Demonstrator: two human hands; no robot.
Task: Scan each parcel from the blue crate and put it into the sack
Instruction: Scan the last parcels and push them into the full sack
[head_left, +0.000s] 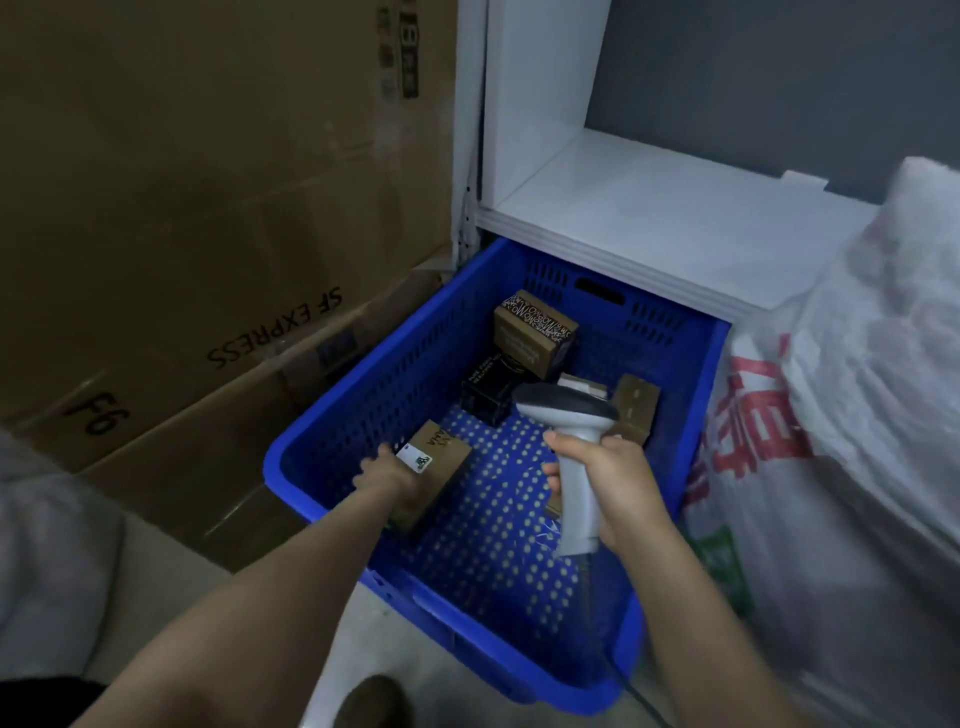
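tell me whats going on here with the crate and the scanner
A person is bent over a blue crate of small parcels. Their left grip holds a brown parcel with a white label at the crate's near left side. Their right grip holds a grey handheld scanner over the crate. A few other parcels lie toward the far side. The white sack stands just right of the crate, and the held parcel is not yet in it.
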